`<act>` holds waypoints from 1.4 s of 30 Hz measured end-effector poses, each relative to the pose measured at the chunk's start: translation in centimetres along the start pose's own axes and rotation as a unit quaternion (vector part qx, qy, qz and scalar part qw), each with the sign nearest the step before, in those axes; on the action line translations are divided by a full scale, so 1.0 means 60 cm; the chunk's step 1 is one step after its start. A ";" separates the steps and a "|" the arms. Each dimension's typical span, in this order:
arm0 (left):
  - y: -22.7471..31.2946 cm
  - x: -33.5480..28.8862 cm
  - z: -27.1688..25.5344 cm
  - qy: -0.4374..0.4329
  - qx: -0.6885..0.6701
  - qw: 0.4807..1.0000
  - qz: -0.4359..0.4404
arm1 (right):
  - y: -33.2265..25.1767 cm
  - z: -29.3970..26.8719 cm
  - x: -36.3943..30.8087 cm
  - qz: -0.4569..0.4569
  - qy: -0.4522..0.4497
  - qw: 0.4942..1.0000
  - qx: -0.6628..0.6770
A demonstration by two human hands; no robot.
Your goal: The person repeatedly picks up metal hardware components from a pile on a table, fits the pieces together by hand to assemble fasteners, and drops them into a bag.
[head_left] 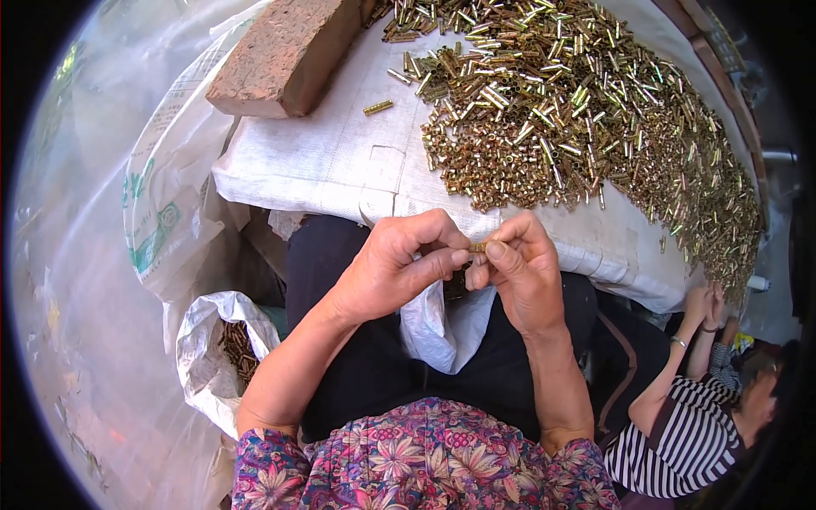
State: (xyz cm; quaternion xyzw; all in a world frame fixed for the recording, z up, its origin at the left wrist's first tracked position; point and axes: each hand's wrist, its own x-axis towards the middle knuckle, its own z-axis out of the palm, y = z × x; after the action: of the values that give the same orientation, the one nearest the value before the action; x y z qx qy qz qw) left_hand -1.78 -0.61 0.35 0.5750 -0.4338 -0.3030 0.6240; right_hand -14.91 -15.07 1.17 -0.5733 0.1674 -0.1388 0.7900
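Observation:
Above my lap, a small brass-coloured metal tube (477,247) is pinched between the fingertips of both hands. My left hand (404,259) is closed on its left end, thumb against forefinger. At the other end, my right hand (523,268) grips it between thumb and fingers; the fingers cover much of the piece. Just beyond my hands, a large heap of similar brass-coloured pieces (544,93) spreads over a white woven cloth (297,166). Longer tubes lie farther back, and short stubby pieces (484,161) gather at the near edge. One loose tube (378,108) lies apart on the cloth.
A red brick (280,59) rests at the cloth's far left. Between my legs hangs a white bag (429,327). Another white sack (200,357), holding brownish metal pieces (240,350), stands at left beside clear plastic sheeting (93,255). At right, a person in stripes (693,433) handles the heap.

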 end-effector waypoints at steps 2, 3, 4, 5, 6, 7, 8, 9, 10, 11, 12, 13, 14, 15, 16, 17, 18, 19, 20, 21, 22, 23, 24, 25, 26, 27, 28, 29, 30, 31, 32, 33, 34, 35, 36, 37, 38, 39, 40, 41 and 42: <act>-0.001 0.000 -0.002 -0.034 -0.209 0.971 -0.108 | -0.002 -0.002 0.001 0.089 -0.030 0.983 0.157; -0.004 -0.002 -0.002 -0.034 -0.208 0.972 -0.108 | 0.000 0.000 0.000 0.089 -0.030 0.983 0.158; -0.009 -0.005 -0.002 -0.056 -0.261 0.958 -0.101 | 0.004 0.003 -0.004 0.107 -0.045 0.973 0.201; -0.011 -0.007 -0.002 -0.078 -0.312 0.942 -0.094 | 0.008 0.004 -0.005 0.125 -0.059 0.960 0.243; -0.010 -0.007 0.000 -0.079 -0.314 0.941 -0.095 | 0.012 0.000 -0.007 0.125 -0.057 0.960 0.243; -0.009 -0.005 0.004 -0.096 -0.345 0.929 -0.096 | 0.017 -0.006 -0.009 0.120 -0.093 0.950 0.273; -0.008 -0.004 0.007 -0.114 -0.375 0.915 -0.096 | 0.020 -0.009 -0.011 0.114 -0.129 0.938 0.302; -0.009 -0.005 0.008 -0.113 -0.375 0.915 -0.097 | 0.019 -0.007 -0.013 0.115 -0.129 0.937 0.303; -0.011 -0.005 0.009 -0.109 -0.381 0.914 -0.090 | 0.017 -0.004 -0.015 0.112 -0.113 0.943 0.294; -0.011 -0.006 0.010 -0.105 -0.387 0.913 -0.082 | 0.017 -0.001 -0.018 0.108 -0.098 0.948 0.284; -0.011 -0.006 0.013 -0.105 -0.387 0.912 -0.082 | 0.018 0.000 -0.022 0.108 -0.098 0.948 0.284; -0.011 -0.006 0.016 -0.107 -0.397 0.908 -0.085 | 0.018 0.002 -0.026 0.101 -0.098 0.945 0.297; -0.010 -0.006 0.018 -0.110 -0.407 0.903 -0.087 | 0.019 0.003 -0.028 0.093 -0.097 0.941 0.310; -0.011 -0.006 0.020 -0.110 -0.407 0.903 -0.087 | 0.018 0.003 -0.029 0.093 -0.098 0.941 0.310; -0.014 -0.006 0.021 -0.110 -0.406 0.903 -0.089 | 0.017 0.002 -0.029 0.101 -0.101 0.939 0.313; -0.014 -0.006 0.021 -0.110 -0.404 0.904 -0.090 | 0.015 0.002 -0.029 0.109 -0.105 0.937 0.315; -0.013 -0.006 0.021 -0.111 -0.404 0.904 -0.090 | 0.015 0.000 -0.029 0.108 -0.105 0.937 0.315; -0.009 -0.005 0.020 -0.117 -0.389 0.907 -0.106 | 0.014 -0.001 -0.028 0.113 -0.111 0.936 0.314; -0.005 -0.005 0.018 -0.123 -0.375 0.911 -0.121 | 0.013 -0.004 -0.027 0.117 -0.118 0.935 0.313; 0.001 -0.002 0.013 -0.124 -0.374 0.911 -0.120 | 0.011 -0.011 -0.028 0.116 -0.118 0.935 0.313; 0.006 0.004 0.004 -0.126 -0.315 0.930 -0.138 | 0.009 -0.025 -0.029 0.113 -0.111 0.953 0.260; 0.008 0.010 -0.006 -0.129 -0.256 0.946 -0.155 | 0.004 -0.038 -0.030 0.109 -0.102 0.967 0.207; -0.006 0.006 -0.026 -0.100 -0.190 0.964 -0.156 | -0.006 -0.048 -0.029 0.106 -0.098 0.981 0.128; -0.010 0.012 -0.038 -0.046 -0.109 0.981 -0.157 | -0.017 -0.061 -0.029 0.105 -0.098 0.981 0.127; -0.016 0.025 -0.052 -0.010 0.050 0.990 -0.131 | -0.028 -0.075 -0.030 0.116 -0.115 0.987 0.009; -0.018 0.040 -0.063 0.027 0.209 0.972 -0.101 | -0.036 -0.084 -0.030 0.124 -0.130 0.978 -0.109; -0.023 0.051 -0.067 0.038 0.298 0.950 -0.085 | -0.041 -0.088 -0.024 0.110 -0.117 0.976 -0.150; -0.028 0.057 -0.065 0.038 0.299 0.950 -0.083 | -0.047 -0.088 -0.013 0.108 -0.117 0.976 -0.150; -0.035 0.067 -0.059 0.062 0.368 0.926 -0.056 | -0.060 -0.084 0.008 0.076 -0.091 0.964 -0.239; -0.041 0.074 -0.055 0.087 0.435 0.896 -0.029 | -0.070 -0.078 0.030 0.045 -0.064 0.942 -0.326; -0.043 0.081 -0.054 0.074 0.464 0.881 -0.054 | -0.073 -0.066 0.059 0.010 -0.046 0.938 -0.344; -0.048 0.084 -0.048 0.072 0.463 0.882 -0.053 | -0.073 -0.052 0.091 -0.024 -0.025 0.931 -0.364; -0.050 0.087 -0.044 0.077 0.467 0.880 -0.047 | -0.069 -0.044 0.124 -0.070 -0.017 0.910 -0.407; -0.054 0.090 -0.042 0.081 0.470 0.878 -0.041 | -0.058 -0.038 0.157 -0.115 -0.008 0.886 -0.449; -0.056 0.089 -0.038 0.079 0.471 0.878 -0.039 | -0.044 -0.033 0.192 -0.163 -0.010 0.865 -0.474; -0.061 0.088 -0.034 0.082 0.475 0.876 -0.030 | -0.030 -0.032 0.221 -0.209 -0.011 0.841 -0.500; -0.063 0.085 -0.034 0.088 0.481 0.872 -0.025 | -0.017 -0.028 0.245 -0.209 -0.011 0.842 -0.498; -0.066 0.084 -0.033 0.086 0.481 0.872 -0.025 | -0.009 -0.022 0.262 -0.222 -0.018 0.786 -0.576; -0.069 0.084 -0.032 0.096 0.476 0.874 -0.015 | -0.003 -0.021 0.272 -0.233 -0.024 0.723 -0.650; -0.071 0.084 -0.030 0.106 0.470 0.877 -0.003 | -0.001 -0.024 0.278 -0.231 -0.023 0.722 -0.651; -0.070 0.086 -0.030 0.109 0.470 0.876 -0.007 | 0.000 -0.019 0.283 -0.214 -0.029 0.700 -0.680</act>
State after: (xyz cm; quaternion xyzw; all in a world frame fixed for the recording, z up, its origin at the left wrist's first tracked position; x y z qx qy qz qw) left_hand 2.62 -4.94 -2.72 0.8327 -0.4507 -0.0035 0.3217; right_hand -0.03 -23.04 -0.93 -0.9788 0.0662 -0.1362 0.1382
